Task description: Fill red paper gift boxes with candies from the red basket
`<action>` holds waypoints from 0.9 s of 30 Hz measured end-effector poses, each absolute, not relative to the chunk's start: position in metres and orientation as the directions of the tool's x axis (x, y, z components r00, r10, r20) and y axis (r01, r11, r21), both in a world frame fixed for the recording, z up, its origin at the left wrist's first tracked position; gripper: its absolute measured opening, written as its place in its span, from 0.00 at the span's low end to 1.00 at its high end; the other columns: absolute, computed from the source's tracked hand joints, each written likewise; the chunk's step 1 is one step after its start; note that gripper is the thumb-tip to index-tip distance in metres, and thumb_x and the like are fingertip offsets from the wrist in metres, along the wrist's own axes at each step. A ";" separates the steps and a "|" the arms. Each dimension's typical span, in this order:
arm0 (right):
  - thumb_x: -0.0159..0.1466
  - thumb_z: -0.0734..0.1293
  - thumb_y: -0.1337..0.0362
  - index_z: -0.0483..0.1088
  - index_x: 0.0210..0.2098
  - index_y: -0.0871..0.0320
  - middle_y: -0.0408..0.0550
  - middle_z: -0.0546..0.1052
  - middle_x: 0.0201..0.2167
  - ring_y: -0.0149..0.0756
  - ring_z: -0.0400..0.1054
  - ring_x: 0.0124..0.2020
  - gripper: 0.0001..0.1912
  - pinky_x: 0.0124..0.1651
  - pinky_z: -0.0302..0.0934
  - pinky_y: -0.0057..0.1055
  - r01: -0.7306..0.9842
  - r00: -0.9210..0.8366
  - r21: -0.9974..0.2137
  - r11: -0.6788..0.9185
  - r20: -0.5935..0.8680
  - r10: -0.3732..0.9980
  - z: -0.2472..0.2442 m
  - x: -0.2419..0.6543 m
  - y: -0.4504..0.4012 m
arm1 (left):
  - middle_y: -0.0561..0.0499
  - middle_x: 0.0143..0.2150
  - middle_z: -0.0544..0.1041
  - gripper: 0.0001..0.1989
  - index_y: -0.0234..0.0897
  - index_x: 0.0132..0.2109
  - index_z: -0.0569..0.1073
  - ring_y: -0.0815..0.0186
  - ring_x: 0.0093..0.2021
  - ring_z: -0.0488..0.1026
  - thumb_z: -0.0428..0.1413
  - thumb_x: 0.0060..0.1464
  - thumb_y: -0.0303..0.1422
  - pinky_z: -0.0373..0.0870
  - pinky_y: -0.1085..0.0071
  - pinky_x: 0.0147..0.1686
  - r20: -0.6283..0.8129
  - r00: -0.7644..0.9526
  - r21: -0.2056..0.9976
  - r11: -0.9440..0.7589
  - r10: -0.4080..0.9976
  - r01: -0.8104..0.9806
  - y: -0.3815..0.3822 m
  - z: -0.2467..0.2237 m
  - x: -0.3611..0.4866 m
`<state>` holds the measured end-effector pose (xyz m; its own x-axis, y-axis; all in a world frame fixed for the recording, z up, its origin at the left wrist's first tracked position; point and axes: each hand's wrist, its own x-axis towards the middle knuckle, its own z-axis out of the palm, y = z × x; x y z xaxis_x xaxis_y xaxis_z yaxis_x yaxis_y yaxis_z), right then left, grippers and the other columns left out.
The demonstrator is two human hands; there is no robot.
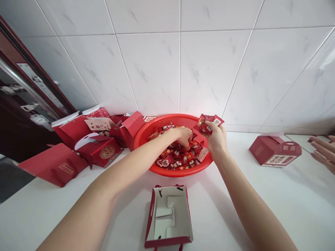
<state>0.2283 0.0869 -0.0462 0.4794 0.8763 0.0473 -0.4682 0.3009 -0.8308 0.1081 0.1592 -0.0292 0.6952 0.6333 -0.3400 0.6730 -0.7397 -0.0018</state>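
A red plastic basket with a mesh wall holds a heap of wrapped candies in red packaging. My left hand reaches down into the heap, its fingers curled among the wrappers; what they grip, if anything, is hidden. Over the basket's right rim, my right hand is closed on several red candy packets. Close to me, in front of the basket, stands an open red gift box with a white inside and folded bottom flaps; nothing lies in it.
Several red gift boxes and bags crowd the left side. A closed red box stands at the right, beside another person's hand. A tiled wall rises behind the white table.
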 end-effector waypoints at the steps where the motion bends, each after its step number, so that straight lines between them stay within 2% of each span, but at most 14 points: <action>1: 0.51 0.72 0.67 0.70 0.28 0.56 0.38 0.76 0.24 0.32 0.73 0.27 0.07 0.31 0.72 0.28 -0.468 0.478 -0.831 0.300 0.048 0.877 -0.046 0.228 0.087 | 0.50 0.28 0.80 0.10 0.39 0.26 0.80 0.61 0.32 0.74 0.65 0.41 0.41 0.65 0.69 0.30 -0.351 0.688 0.012 -0.732 0.635 0.682 0.158 -0.028 0.108; 4: 0.50 0.72 0.67 0.70 0.28 0.56 0.38 0.77 0.24 0.31 0.73 0.27 0.07 0.31 0.73 0.27 -0.476 0.476 -0.826 0.303 0.048 0.878 -0.046 0.228 0.086 | 0.49 0.25 0.78 0.18 0.39 0.23 0.78 0.60 0.30 0.73 0.64 0.42 0.49 0.64 0.68 0.29 -0.386 0.667 0.067 -0.701 0.638 0.710 0.153 -0.024 0.108; 7: 0.50 0.72 0.67 0.70 0.27 0.57 0.38 0.77 0.24 0.31 0.73 0.27 0.06 0.31 0.73 0.27 -0.494 0.465 -0.814 0.304 0.049 0.884 -0.045 0.228 0.086 | 0.47 0.29 0.79 0.22 0.38 0.28 0.80 0.58 0.32 0.74 0.59 0.46 0.55 0.66 0.66 0.31 -0.424 0.637 0.110 -0.661 0.644 0.742 0.146 -0.017 0.110; 9: 0.50 0.72 0.67 0.71 0.27 0.57 0.39 0.77 0.24 0.31 0.74 0.27 0.06 0.31 0.74 0.28 -0.509 0.454 -0.808 0.295 0.040 0.890 -0.045 0.228 0.087 | 0.45 0.32 0.80 0.22 0.38 0.30 0.80 0.57 0.34 0.75 0.53 0.54 0.51 0.67 0.66 0.34 -0.429 0.615 0.093 -0.644 0.662 0.759 0.142 -0.013 0.111; 11: 0.49 0.72 0.67 0.70 0.27 0.57 0.39 0.77 0.24 0.32 0.74 0.27 0.07 0.31 0.74 0.28 -0.522 0.448 -0.804 0.285 0.026 0.894 -0.044 0.228 0.087 | 0.44 0.34 0.81 0.17 0.37 0.29 0.79 0.56 0.37 0.75 0.52 0.56 0.42 0.68 0.66 0.38 -0.423 0.602 0.057 -0.643 0.678 0.764 0.141 -0.010 0.112; 14: 0.49 0.72 0.66 0.70 0.26 0.57 0.38 0.77 0.23 0.32 0.73 0.27 0.07 0.31 0.75 0.29 -0.531 0.447 -0.798 0.285 0.022 0.894 -0.045 0.228 0.088 | 0.47 0.35 0.82 0.07 0.40 0.29 0.80 0.55 0.42 0.75 0.56 0.47 0.31 0.67 0.64 0.48 -0.407 0.607 0.017 -0.658 0.683 0.752 0.142 -0.011 0.111; 17: 0.49 0.73 0.66 0.70 0.26 0.56 0.38 0.77 0.23 0.32 0.73 0.28 0.07 0.32 0.75 0.29 -0.528 0.443 -0.800 0.287 0.030 0.896 -0.045 0.228 0.087 | 0.49 0.34 0.83 0.08 0.43 0.28 0.80 0.54 0.46 0.74 0.58 0.41 0.28 0.63 0.61 0.56 -0.393 0.617 0.001 -0.670 0.682 0.742 0.145 -0.015 0.109; 21: 0.49 0.72 0.66 0.70 0.27 0.56 0.39 0.77 0.24 0.32 0.73 0.28 0.07 0.30 0.73 0.27 -0.514 0.445 -0.808 0.288 0.036 0.895 -0.045 0.228 0.087 | 0.47 0.32 0.82 0.03 0.43 0.26 0.80 0.48 0.52 0.70 0.61 0.40 0.34 0.64 0.57 0.55 -0.406 0.618 0.001 -0.676 0.674 0.737 0.145 -0.021 0.108; 24: 0.49 0.72 0.66 0.70 0.26 0.56 0.38 0.76 0.24 0.32 0.73 0.28 0.07 0.29 0.73 0.27 -0.510 0.449 -0.813 0.282 0.028 0.893 -0.045 0.228 0.087 | 0.48 0.33 0.81 0.07 0.43 0.27 0.80 0.46 0.52 0.69 0.66 0.36 0.39 0.65 0.56 0.52 -0.409 0.630 0.011 -0.687 0.660 0.727 0.143 -0.025 0.110; 27: 0.49 0.72 0.66 0.70 0.26 0.56 0.38 0.76 0.23 0.32 0.72 0.27 0.07 0.29 0.72 0.27 -0.508 0.446 -0.815 0.277 0.026 0.895 -0.044 0.228 0.087 | 0.48 0.33 0.81 0.09 0.42 0.27 0.78 0.47 0.49 0.71 0.68 0.35 0.38 0.66 0.60 0.47 -0.405 0.641 0.048 -0.685 0.652 0.727 0.145 -0.027 0.110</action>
